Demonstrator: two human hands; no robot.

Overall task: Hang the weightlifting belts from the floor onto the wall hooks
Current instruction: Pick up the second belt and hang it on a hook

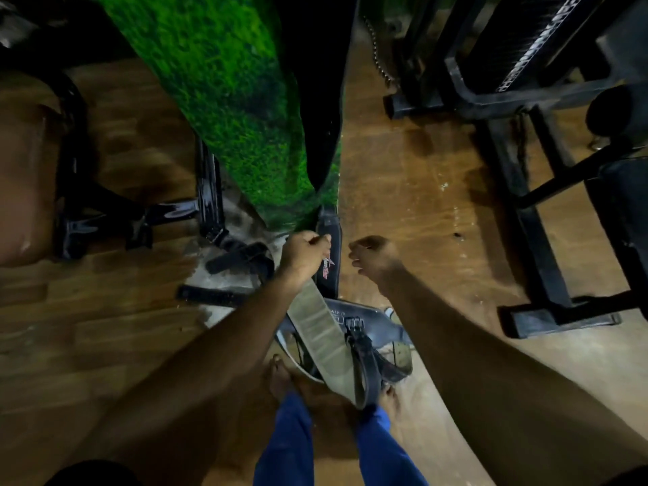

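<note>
My left hand (304, 256) is closed around the top end of a wide belt with an olive-grey inner face (324, 336); the belt hangs down toward my bare feet, its black buckle strap dangling beside it. My right hand (373, 259) hovers just to the right, fingers loosely curled, holding nothing. A black belt with a red logo (329, 264) stands against the foot of the green turf-covered wall (224, 100), right behind my left hand. Two more black belts (242, 257) lie on the floor to the left, and another black belt (364, 315) lies below my hands. No wall hooks are visible.
The floor (413, 191) is brown wood-look. A black machine frame (526, 212) fills the right side. A black bench base (140, 219) and a brown padded seat (21, 177) stand on the left. A chain (377, 50) hangs at the top right of the wall.
</note>
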